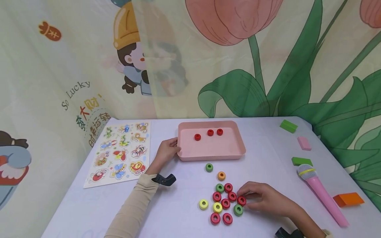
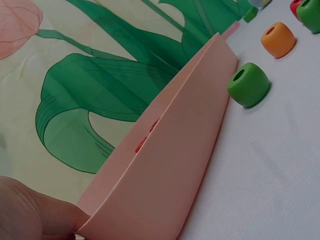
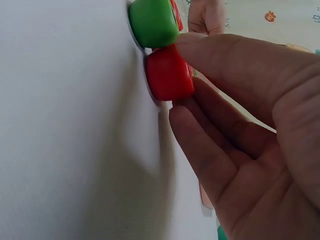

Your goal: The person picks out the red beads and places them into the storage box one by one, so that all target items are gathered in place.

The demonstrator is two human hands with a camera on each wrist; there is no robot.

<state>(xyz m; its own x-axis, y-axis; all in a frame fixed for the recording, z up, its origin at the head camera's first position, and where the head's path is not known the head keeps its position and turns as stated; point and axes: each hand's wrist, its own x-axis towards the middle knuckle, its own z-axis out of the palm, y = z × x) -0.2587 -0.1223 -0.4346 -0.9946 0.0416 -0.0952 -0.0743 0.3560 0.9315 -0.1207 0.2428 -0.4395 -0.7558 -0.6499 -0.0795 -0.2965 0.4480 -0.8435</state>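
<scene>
My left hand (image 1: 165,152) grips the left edge of a pink tray (image 1: 211,156), with a fingertip at the rim in the left wrist view. Three red beads (image 1: 197,137) lie inside the tray. On the right, the thumb and fingers of my right hand (image 1: 269,200) pinch a red bead (image 1: 241,201) at the right side of a loose group. A green bead (image 1: 238,210) sits right beside it, close to the thumb in the right wrist view (image 3: 154,24). Several more red beads (image 1: 225,203), two yellow beads (image 1: 217,207) and another green bead (image 1: 219,188) make up the group.
Between tray and group lie a green bead (image 1: 209,167) and an orange bead (image 1: 221,176). A sheet of insect stickers (image 1: 114,162) is at left. At right are a pink toy microphone (image 1: 325,198), an orange block (image 1: 348,199), green blocks (image 1: 302,161) and a pink block (image 1: 304,143).
</scene>
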